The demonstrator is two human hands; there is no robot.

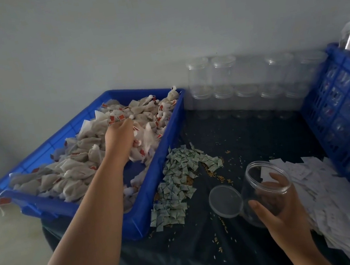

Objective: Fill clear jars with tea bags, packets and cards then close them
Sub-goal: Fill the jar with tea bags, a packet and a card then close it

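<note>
Over the blue tray (137, 224): my left hand (122, 133) reaches in, with fingers curled down into the heap of tea bags (73, 170), gripping a few of them, as far as I can see.
At the near right of the table (210, 252): my right hand (278, 205) grips the jar (266, 186) around its side. The jar is tilted, with its mouth open. I cannot tell if anything is inside.
Step in hand: I judge it is the first filling, taking tea bags for this jar.
Next move: the handful must be carried across to the jar mouth, which is not wide, so the bags should go in few at a time.
Lid (225, 201): it lies flat just beside the jar, ready for closing.
Packets (177, 184): a green and white pile between tray and jar.
Cards (319, 190): a white heap at the right, near the blue crate (349, 117).
Behind: empty jars (241, 81) stand stacked along the wall.
In the way: strings and tags of the bags may tangle, and loose grains (217, 178) are spread on the cloth.
</note>
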